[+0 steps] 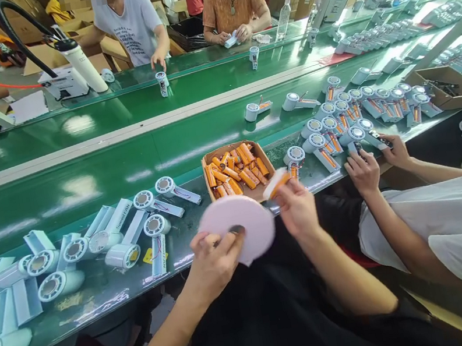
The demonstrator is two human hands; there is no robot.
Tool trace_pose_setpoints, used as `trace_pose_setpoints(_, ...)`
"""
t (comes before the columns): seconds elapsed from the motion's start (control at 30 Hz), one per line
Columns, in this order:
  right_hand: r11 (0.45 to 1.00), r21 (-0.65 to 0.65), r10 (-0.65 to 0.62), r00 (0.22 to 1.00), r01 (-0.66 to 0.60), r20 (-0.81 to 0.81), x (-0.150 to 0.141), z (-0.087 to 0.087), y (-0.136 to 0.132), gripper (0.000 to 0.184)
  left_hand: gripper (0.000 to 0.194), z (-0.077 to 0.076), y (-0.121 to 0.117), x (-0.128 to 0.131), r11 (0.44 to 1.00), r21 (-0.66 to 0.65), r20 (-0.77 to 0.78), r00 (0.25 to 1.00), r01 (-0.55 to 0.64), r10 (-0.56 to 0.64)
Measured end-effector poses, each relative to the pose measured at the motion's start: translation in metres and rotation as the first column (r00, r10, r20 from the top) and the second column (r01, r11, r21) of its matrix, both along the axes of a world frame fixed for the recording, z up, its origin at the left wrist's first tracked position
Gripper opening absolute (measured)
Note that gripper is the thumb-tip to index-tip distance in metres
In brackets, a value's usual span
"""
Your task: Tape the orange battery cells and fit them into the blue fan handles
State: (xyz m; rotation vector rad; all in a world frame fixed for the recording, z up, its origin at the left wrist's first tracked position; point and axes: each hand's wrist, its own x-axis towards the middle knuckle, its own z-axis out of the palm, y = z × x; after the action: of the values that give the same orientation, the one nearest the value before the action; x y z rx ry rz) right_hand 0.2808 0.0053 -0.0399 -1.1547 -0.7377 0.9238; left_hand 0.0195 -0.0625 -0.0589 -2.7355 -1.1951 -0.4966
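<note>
My left hand point(216, 258) grips a roll of pale pink tape point(249, 226) by its core, fingers at the centre hole. Just right of the roll, my right hand point(298, 206) pinches an orange battery cell point(280, 187) with a whitish strip along it; this part is blurred. Behind the roll stands a cardboard box point(208, 185) of orange battery cells point(249, 177). Light blue handheld fan bodies point(155, 227) lie on the bench to the left, some with open handles and thin wires. Another fan body point(294, 155) with an orange cell sits right of the box.
A green conveyor belt point(126, 184) runs behind the bench, carrying a few fan bodies point(252, 111). At right, a co-worker's hands point(363, 171) work on a fan beside many others. Two people sit across the belt. A carton point(452, 94) stands far right.
</note>
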Motion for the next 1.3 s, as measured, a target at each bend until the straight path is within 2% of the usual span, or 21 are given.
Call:
trace_pose_setpoints(0.07,0.988,0.086,-0.124,0.992,0.125,-0.022,0.036,0.015,0.03,0.025,0.056,0.004,0.009,0.005,0.997,-0.034,-0.023,0.997,0.071,-0.072)
trace_pose_setpoints(0.13,0.924,0.247,-0.275,0.956,0.291,-0.098,0.062,0.028,0.056,0.032,0.063,0.019,0.034,0.008,0.99,-0.119,-0.061,0.994,0.08,-0.088)
trace_pose_setpoints(0.17,0.899,0.305,-0.284,0.949,0.314,-0.137,0.067,0.033,0.064,0.037,0.069,0.029,0.051,0.007,0.981,-0.184,-0.08,0.994,0.065,-0.081)
trace_pose_setpoints(0.23,0.895,0.366,-0.201,0.963,0.254,-0.178,0.064,0.036,0.065,0.048,0.078,0.048,0.089,-0.002,0.946,-0.311,-0.069,0.99,0.096,-0.124)
trace_pose_setpoints(0.27,0.911,0.366,-0.135,0.976,0.191,-0.173,0.059,0.034,0.058,0.051,0.072,0.055,0.108,-0.01,0.931,-0.35,-0.032,0.992,0.103,-0.122)
trace_pose_setpoints(0.33,0.939,0.326,-0.061,0.987,0.107,-0.149,0.05,0.025,0.037,0.053,0.045,0.062,0.14,-0.034,0.932,-0.36,0.026,0.999,0.031,-0.023)
trace_pose_setpoints(0.37,0.953,0.289,-0.055,0.989,0.092,-0.135,0.048,0.018,0.025,0.052,0.036,0.061,0.153,-0.047,0.935,-0.354,0.014,0.999,-0.034,0.042)
trace_pose_setpoints(0.43,0.976,0.199,-0.072,0.991,0.093,-0.11,0.05,0.002,0.004,0.051,0.031,0.054,0.174,-0.07,0.927,-0.337,-0.107,0.985,-0.162,0.133)
trace_pose_setpoints(0.53,0.988,0.103,-0.105,0.988,0.116,-0.111,0.059,-0.016,-0.01,0.051,0.024,0.039,0.197,-0.087,0.906,-0.351,-0.338,0.935,-0.235,0.112)
trace_pose_setpoints(0.6,0.99,0.075,-0.109,0.986,0.119,-0.125,0.063,-0.021,-0.013,0.051,0.027,0.031,0.206,-0.089,0.902,-0.372,-0.4,0.915,-0.218,0.056)
trace_pose_setpoints(0.7,0.992,0.056,-0.104,0.989,0.11,-0.103,0.07,-0.02,-0.017,0.052,0.029,0.024,0.208,-0.095,0.918,-0.375,-0.377,0.926,-0.128,-0.025)
trace_pose_setpoints(0.8,0.992,0.05,-0.112,0.992,0.115,-0.056,0.08,-0.013,-0.02,0.052,0.026,0.021,0.211,-0.114,0.933,-0.358,-0.313,0.947,-0.048,-0.072)
trace_pose_setpoints(0.87,0.993,0.053,-0.103,0.994,0.104,-0.024,0.087,-0.003,-0.012,0.053,0.028,0.022,0.223,-0.126,0.934,-0.354,-0.3,0.952,-0.048,-0.065)
trace_pose_setpoints(0.97,0.993,0.112,-0.034,0.999,0.03,0.042,0.084,0.021,0.027,0.054,0.024,0.027,0.263,-0.121,0.942,-0.323,-0.311,0.95,-0.089,-0.017)
trace_pose_setpoints(1.1,0.962,0.154,0.204,0.967,-0.227,0.151,0.045,0.052,0.121,0.053,0.027,0.031,0.328,-0.073,0.938,-0.325,-0.35,0.937,-0.121,0.0)
trace_pose_setpoints(1.2,0.885,0.089,0.427,0.872,-0.457,0.238,-0.002,0.052,0.194,0.053,0.024,0.024,0.36,-0.04,0.913,-0.381,-0.342,0.94,-0.146,0.007)
trace_pose_setpoints(1.3,0.801,-0.025,0.566,0.743,-0.598,0.357,-0.043,0.036,0.248,0.044,0.019,0.013,0.375,-0.03,0.886,-0.436,-0.304,0.953,-0.156,0.018)
